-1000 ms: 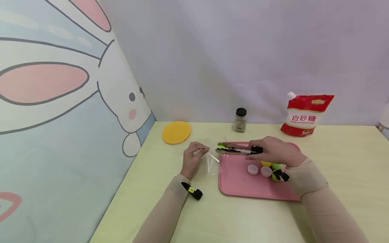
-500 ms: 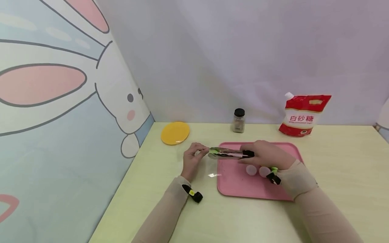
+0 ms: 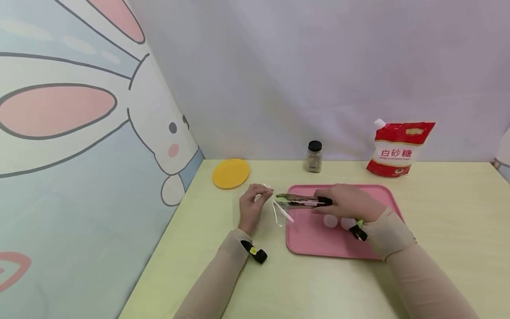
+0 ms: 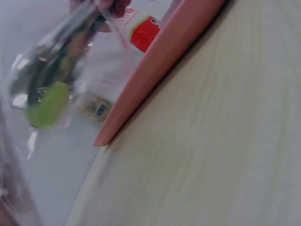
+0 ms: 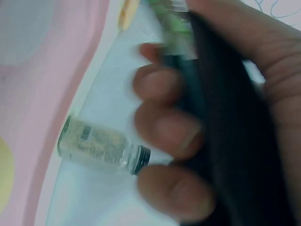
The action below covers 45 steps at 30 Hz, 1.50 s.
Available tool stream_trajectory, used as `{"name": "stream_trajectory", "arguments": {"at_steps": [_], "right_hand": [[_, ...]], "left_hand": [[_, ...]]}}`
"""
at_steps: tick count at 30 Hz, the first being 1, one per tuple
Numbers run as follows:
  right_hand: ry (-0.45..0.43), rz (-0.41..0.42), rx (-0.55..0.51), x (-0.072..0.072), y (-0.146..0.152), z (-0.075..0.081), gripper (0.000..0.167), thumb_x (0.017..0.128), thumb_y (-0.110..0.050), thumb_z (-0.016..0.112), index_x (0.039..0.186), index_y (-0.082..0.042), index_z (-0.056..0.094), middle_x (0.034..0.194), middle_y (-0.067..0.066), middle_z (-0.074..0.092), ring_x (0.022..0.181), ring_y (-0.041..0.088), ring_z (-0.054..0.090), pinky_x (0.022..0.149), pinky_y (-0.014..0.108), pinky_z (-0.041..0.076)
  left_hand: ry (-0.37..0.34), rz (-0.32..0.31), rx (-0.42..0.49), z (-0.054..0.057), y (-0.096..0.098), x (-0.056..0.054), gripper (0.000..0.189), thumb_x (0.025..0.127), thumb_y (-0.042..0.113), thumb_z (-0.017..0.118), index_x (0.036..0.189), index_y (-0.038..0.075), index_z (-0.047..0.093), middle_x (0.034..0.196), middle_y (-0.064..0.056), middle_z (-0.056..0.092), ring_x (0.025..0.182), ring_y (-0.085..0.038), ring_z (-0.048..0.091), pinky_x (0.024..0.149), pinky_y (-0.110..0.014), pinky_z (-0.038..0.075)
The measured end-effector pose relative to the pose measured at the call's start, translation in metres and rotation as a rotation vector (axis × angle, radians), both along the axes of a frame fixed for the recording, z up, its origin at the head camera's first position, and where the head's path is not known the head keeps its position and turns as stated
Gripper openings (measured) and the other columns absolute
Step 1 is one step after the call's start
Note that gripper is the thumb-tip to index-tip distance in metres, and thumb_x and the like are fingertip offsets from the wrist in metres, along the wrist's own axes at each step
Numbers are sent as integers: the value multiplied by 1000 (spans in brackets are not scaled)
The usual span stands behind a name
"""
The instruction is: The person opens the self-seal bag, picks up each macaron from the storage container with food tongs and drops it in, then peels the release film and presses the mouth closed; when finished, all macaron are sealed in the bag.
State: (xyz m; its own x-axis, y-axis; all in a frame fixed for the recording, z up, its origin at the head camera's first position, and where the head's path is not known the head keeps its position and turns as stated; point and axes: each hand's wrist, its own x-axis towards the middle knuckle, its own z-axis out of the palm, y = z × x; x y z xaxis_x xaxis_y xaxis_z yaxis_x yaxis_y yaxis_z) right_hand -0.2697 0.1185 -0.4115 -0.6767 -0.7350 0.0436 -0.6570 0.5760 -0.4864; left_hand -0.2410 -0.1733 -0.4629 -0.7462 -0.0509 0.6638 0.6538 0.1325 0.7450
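Note:
My left hand (image 3: pixel 252 208) pinches the edge of a clear plastic zip bag (image 3: pixel 283 217) between thumb and fingers, just left of the tray. My right hand (image 3: pixel 352 201) grips tongs (image 3: pixel 304 202) by their black handles, fingers wrapped round them in the right wrist view. The tongs reach left, their tips inside the bag in the left wrist view. At those tips is a light green round piece (image 4: pixel 49 106), seen blurred through the plastic. Two pale pink discs (image 3: pixel 330 221) lie on the pink tray (image 3: pixel 318 243) below the tongs; more pieces are mostly hidden by my right hand.
A black-lidded spice jar (image 3: pixel 314 158) stands behind the tray. Farther right is a red and white sugar pouch (image 3: pixel 398 150) with a white cap. An orange-yellow plate (image 3: pixel 231 173) lies at the back left, near the rabbit-painted wall (image 3: pixel 71 221).
My right hand has moved left with the tongs, bringing the green piece closer to my left hand and into the bag. The bag has shifted slightly; my left hand keeps its pinch.

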Motion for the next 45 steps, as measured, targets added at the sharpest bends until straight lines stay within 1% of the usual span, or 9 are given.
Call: {"name": "stream_trajectory", "arguments": {"at_steps": [6, 12, 15, 20, 23, 28, 36, 41, 45], "right_hand": [[67, 64, -22, 2, -12, -5, 16, 94, -44, 71, 89, -31, 61, 64, -16, 50, 56, 1, 47, 57, 26, 42], [-97, -20, 74, 3, -2, 0, 21, 92, -41, 73, 81, -29, 61, 63, -12, 52, 54, 6, 50, 53, 28, 43], [-122, -54, 72, 4, 6, 10, 18, 92, -43, 73, 84, -30, 63, 62, -12, 53, 52, 7, 51, 54, 29, 43], [-28, -27, -2, 5, 7, 16, 20, 90, -52, 71, 92, -34, 64, 60, -14, 53, 52, 4, 49, 56, 27, 43], [64, 13, -32, 3, -2, 9, 22, 91, -55, 69, 94, -34, 62, 64, -16, 52, 54, 1, 47, 57, 26, 42], [98, 87, -29, 4, -15, -8, 17, 93, -46, 70, 90, -33, 61, 65, -18, 52, 54, -1, 49, 56, 25, 44], [-22, 24, 17, 5, -2, -5, 19, 92, -42, 74, 83, -31, 61, 62, -15, 51, 53, 3, 48, 54, 26, 42], [65, 45, -64, 4, -10, 5, 18, 91, -50, 72, 93, -34, 64, 67, -18, 55, 56, 1, 50, 58, 26, 44], [111, 29, -28, 8, -22, -4, 18, 92, -48, 71, 91, -33, 60, 62, -17, 49, 52, 0, 47, 55, 26, 43]], "left_hand": [[-2, -57, -22, 3, 3, 5, 5, 88, -11, 70, 91, -9, 72, 90, -24, 63, 90, -20, 60, 83, -26, 51], [31, 91, -3, 10, -2, 1, 10, 88, -8, 71, 89, 2, 73, 89, -20, 66, 88, -18, 61, 81, -24, 51], [17, 122, -6, 10, -5, 1, 10, 87, -8, 72, 89, 1, 74, 88, -20, 66, 87, -17, 61, 80, -23, 50], [6, 90, -34, 9, 0, 3, 5, 87, -9, 72, 89, -4, 73, 89, -21, 66, 88, -18, 60, 81, -23, 49], [12, 35, -44, 9, 6, 6, 4, 87, -7, 72, 91, -5, 73, 89, -21, 65, 90, -21, 59, 83, -25, 48], [58, -60, -99, 11, 13, 10, 5, 87, -7, 73, 91, -5, 74, 86, -18, 66, 90, -28, 59, 85, -31, 49], [30, 78, -106, 10, 1, 12, 6, 86, -4, 74, 92, -3, 76, 89, -15, 68, 91, -24, 59, 77, -38, 47], [46, 35, -97, 13, 5, 6, 6, 86, -6, 74, 92, -4, 75, 88, -18, 68, 88, -26, 57, 70, -51, 37], [74, -8, -107, 15, 15, 10, 6, 85, -7, 74, 90, -4, 75, 84, -16, 69, 84, -27, 55, 71, -38, 42]]}}
